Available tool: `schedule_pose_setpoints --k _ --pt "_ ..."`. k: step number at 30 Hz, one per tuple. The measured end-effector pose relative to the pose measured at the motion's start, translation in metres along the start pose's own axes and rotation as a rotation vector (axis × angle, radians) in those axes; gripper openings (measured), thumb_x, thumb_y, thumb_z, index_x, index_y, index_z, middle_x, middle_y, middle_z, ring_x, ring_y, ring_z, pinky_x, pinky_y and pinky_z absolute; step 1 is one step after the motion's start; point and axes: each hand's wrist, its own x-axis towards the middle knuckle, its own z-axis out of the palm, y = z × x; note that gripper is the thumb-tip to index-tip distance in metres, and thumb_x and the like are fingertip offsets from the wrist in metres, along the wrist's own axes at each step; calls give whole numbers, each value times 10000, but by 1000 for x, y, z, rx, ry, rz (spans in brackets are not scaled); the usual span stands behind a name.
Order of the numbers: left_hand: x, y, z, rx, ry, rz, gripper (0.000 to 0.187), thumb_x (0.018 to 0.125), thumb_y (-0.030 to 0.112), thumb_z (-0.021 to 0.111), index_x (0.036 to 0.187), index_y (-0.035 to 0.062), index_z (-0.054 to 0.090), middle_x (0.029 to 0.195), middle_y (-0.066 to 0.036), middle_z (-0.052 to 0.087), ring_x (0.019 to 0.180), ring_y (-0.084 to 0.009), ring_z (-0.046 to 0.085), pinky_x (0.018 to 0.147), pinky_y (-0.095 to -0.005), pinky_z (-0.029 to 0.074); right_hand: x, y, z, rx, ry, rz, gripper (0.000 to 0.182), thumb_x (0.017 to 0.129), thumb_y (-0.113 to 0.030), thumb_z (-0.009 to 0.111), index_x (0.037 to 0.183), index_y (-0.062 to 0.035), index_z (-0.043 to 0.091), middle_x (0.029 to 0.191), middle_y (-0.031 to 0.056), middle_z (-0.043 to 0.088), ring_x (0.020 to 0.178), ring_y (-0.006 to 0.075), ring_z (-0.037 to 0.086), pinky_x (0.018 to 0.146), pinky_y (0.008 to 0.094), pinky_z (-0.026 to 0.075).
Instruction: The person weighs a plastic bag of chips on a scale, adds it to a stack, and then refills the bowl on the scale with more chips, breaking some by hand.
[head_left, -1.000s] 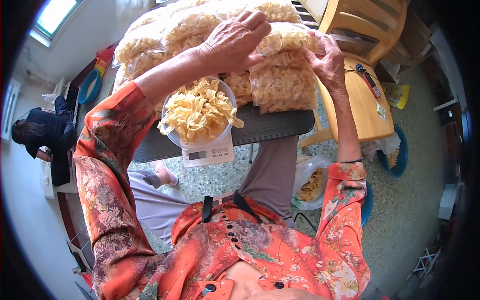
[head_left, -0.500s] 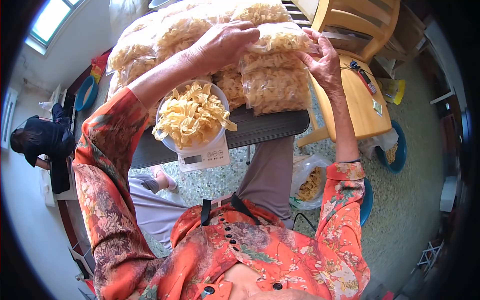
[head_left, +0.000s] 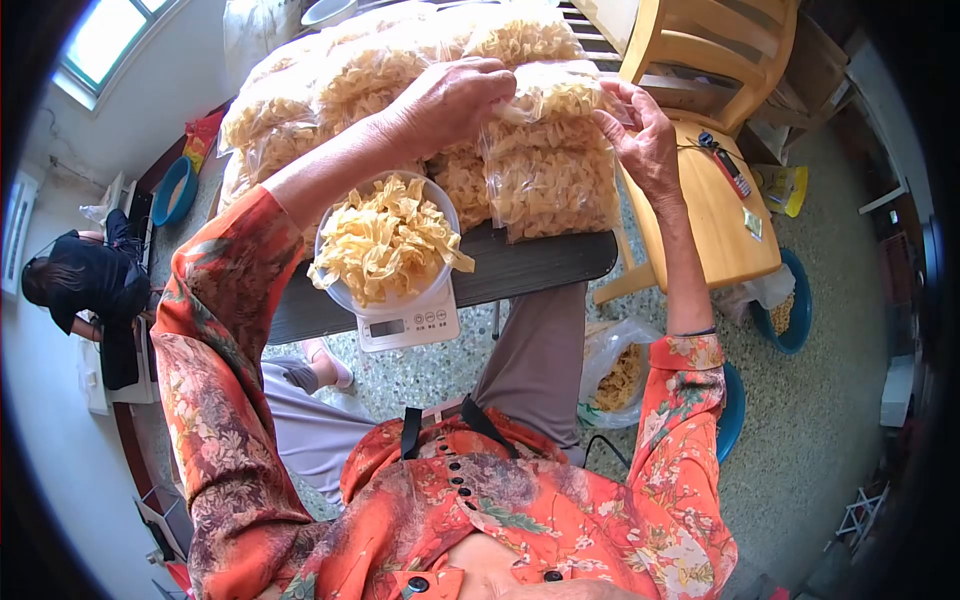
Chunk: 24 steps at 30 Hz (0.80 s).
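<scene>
Bag (head_left: 555,92) of dried strips is settling lower on the stack (head_left: 400,60) now; left hand (head_left: 450,100) and right hand (head_left: 640,135) are still pinching its top, probably sealing it.

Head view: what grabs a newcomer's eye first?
The stack of clear bags of pale yellow strips filling the far end of the dark table, with the left hand and right hand gripping the top bag between them. Next, the white bowl heaped with loose strips on a kitchen scale at the near edge.
</scene>
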Motion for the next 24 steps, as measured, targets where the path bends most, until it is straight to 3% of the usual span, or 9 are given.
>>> schedule_pose_setpoints --k 5,7,9,10,11,14,17,18,24 --pt "0 2 -4 -45 -54 -28 154 828 2 649 969 37 599 960 -131 629 924 -368 643 811 -448 527 1 -1 -1 -62 20 -47 408 854 -154 782 1224 -51 645 1123 120 667 1006 236 695 840 336 581" --pt "-2 1 -6 -21 -29 28 233 816 9 659 1029 62 580 971 -127 625 939 -377 634 820 -451 520 2 -5 -2 -237 70 -150 430 835 -185 802 1218 -63 651 1130 131 663 987 252 696 864 351 564" --pt "-3 2 -8 -28 -10 50 265 812 11 665 1050 76 570 988 -121 621 961 -386 622 839 -462 510 2 -12 -1 -345 133 -237 446 823 -222 812 1213 -71 657 1158 150 654 1068 277 669 915 374 544" --pt "0 6 -10 45 34 110 195 827 12 675 1007 53 613 924 -106 658 838 -338 659 752 -417 533 1 -16 0 -415 166 -329 437 824 -228 810 1204 -72 663 1176 152 651 1096 291 654 934 387 534" --pt "-2 5 -10 41 33 102 195 827 12 675 1007 53 613 924 -106 658 838 -338 659 752 -417 533 4 -27 2 -486 201 -426 428 825 -234 808 1196 -73 668 1194 154 648 1123 304 639 953 400 525" --pt "-6 6 -12 -38 -57 64 404 778 15 620 1168 83 539 1082 -159 537 990 -398 559 820 -495 504 2 -59 6 -520 123 -439 408 803 -258 783 1141 -47 692 1178 125 680 1132 284 614 950 425 472" --pt "-5 14 -16 -15 -36 34 389 782 9 633 1158 66 547 1075 -162 546 994 -394 562 822 -491 505 4 -58 11 -551 8 -480 498 745 -276 819 1174 -66 682 1239 156 639 1213 344 552 1001 474 433" --pt "-4 14 -17 -15 -36 31 389 782 9 633 1158 66 547 1075 -162 546 994 -394 562 822 -491 505 6 -61 14 -551 16 -509 401 762 -234 796 1115 -68 703 1152 142 675 1141 338 593 979 472 445" --pt "-3 11 -16 -19 -131 0 398 783 18 684 1160 55 563 1072 -161 567 1012 -383 577 827 -472 515 10 -55 17 -491 -148 -438 256 759 -181 780 979 -64 724 999 134 706 1044 354 627 954 471 452"
